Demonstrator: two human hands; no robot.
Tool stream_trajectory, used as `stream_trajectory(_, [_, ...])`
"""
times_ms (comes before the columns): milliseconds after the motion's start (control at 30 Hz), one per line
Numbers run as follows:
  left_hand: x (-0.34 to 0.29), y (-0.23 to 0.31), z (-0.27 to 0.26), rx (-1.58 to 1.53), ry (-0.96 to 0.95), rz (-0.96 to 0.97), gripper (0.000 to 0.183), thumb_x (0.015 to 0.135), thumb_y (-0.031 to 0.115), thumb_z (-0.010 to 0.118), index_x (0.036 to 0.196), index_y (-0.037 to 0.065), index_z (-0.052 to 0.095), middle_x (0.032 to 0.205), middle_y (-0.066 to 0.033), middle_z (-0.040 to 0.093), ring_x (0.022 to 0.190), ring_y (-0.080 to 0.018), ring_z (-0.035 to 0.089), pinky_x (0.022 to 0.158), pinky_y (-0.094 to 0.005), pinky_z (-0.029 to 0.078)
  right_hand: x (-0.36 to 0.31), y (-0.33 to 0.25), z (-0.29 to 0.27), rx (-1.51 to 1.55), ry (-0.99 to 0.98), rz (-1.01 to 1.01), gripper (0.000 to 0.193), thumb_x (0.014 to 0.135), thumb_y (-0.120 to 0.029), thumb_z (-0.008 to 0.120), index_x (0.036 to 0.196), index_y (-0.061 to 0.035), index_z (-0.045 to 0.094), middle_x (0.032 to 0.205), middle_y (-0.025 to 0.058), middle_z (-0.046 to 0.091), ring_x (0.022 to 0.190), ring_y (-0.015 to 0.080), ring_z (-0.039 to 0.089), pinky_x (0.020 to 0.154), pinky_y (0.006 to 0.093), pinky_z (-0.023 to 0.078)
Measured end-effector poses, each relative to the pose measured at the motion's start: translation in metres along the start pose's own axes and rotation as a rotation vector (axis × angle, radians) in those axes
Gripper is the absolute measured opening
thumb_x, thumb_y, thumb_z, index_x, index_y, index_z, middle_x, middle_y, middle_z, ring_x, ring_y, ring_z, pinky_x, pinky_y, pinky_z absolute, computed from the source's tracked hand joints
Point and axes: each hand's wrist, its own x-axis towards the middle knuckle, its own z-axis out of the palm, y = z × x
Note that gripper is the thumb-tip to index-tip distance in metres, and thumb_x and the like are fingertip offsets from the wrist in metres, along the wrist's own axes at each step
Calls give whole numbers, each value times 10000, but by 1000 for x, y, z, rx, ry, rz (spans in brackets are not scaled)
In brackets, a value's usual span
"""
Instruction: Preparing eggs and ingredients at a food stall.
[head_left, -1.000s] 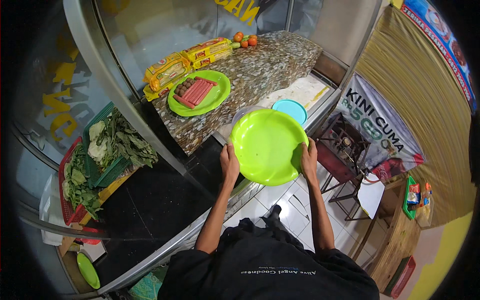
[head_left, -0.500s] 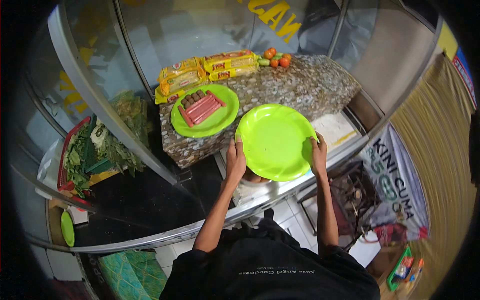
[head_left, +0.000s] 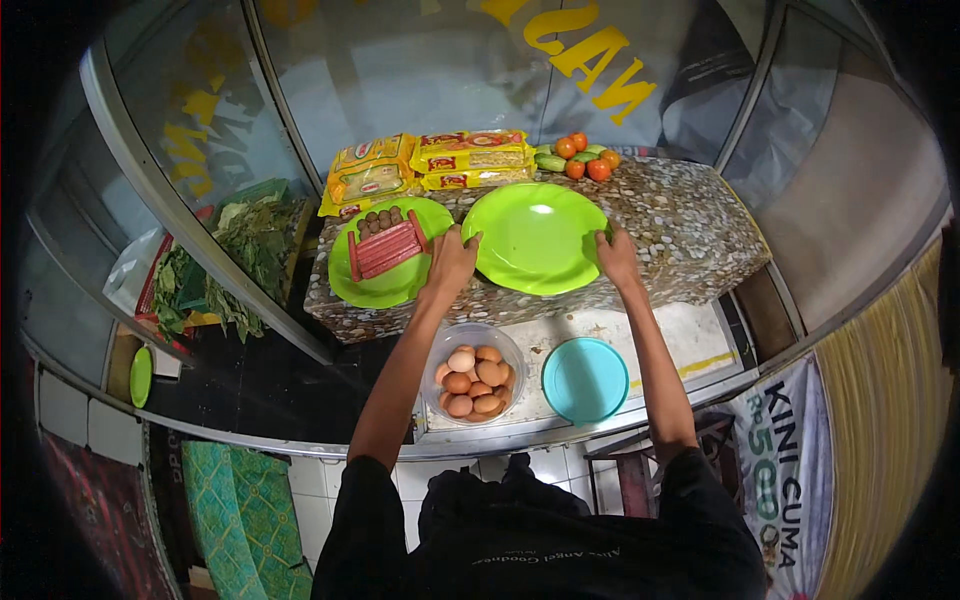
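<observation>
My left hand (head_left: 453, 264) and right hand (head_left: 618, 256) grip a lime-green plate (head_left: 535, 245) by opposite sides of its rim, over a pebble-patterned slab (head_left: 680, 225); whether it rests there, I cannot tell; just left, a matching plate (head_left: 400, 287) bears pink sausages (head_left: 388, 250) and brown meatballs (head_left: 379, 222); behind, yellow noodle packs (head_left: 474, 161), cucumbers (head_left: 549, 162), tomatoes (head_left: 598, 170); nearer me, a clear bowl (head_left: 474, 335) of eggs (head_left: 473, 382) beside a round turquoise lid (head_left: 585, 380).

The held plate (head_left: 540, 242) shines, smooth plastic; the shirt (head_left: 610, 570) is matt cloth; the dimly lit window frame (head_left: 106, 110), probably metal.
</observation>
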Motion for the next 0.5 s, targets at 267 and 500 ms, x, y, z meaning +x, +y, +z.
stream_trajectory(267, [22,4,23,345,-19,14,375,839,260,600,959,-95,577,840,-281,622,875,-402,584,744,-479,485,33,23,36,-303,-91,26,393,865,-278,496,1136,5,512,1108,225,571,1081,407,481,895,554,342])
stream_trajectory(500, [32,-15,30,451,-29,104,403,844,293,581,960,-93,591,889,-251,610,912,-381,555,794,-453,469,40,22,45,-305,-59,62,409,878,-292,478,1183,-20,500,1204,219,517,1165,392,419,946,598,253])
